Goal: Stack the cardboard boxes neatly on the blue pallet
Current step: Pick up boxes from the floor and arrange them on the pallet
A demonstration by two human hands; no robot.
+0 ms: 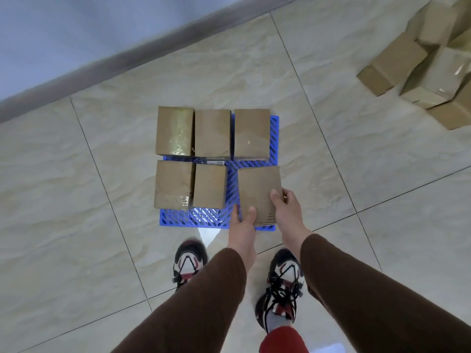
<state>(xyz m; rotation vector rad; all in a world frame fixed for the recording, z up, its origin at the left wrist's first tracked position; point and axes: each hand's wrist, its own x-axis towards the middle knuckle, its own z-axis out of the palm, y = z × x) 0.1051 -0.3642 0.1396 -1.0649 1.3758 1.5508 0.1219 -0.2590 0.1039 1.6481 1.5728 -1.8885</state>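
A blue slatted pallet (193,217) lies on the tiled floor in front of my feet. Several brown cardboard boxes stand on it: three in the far row (212,132) and two at the near left (190,186). Over the pallet's near right corner I hold one more cardboard box (258,191). My left hand (242,225) grips its near left corner, thumb on top. My right hand (286,210) grips its right side, thumb on top. Whether this box rests on the pallet or hovers just above it, I cannot tell.
A loose heap of cardboard boxes (428,59) lies on the floor at the far right. A wall with a grey skirting (132,54) runs along the far left. My two shoes (190,261) stand just behind the pallet's near edge. Beige floor tiles surround the pallet.
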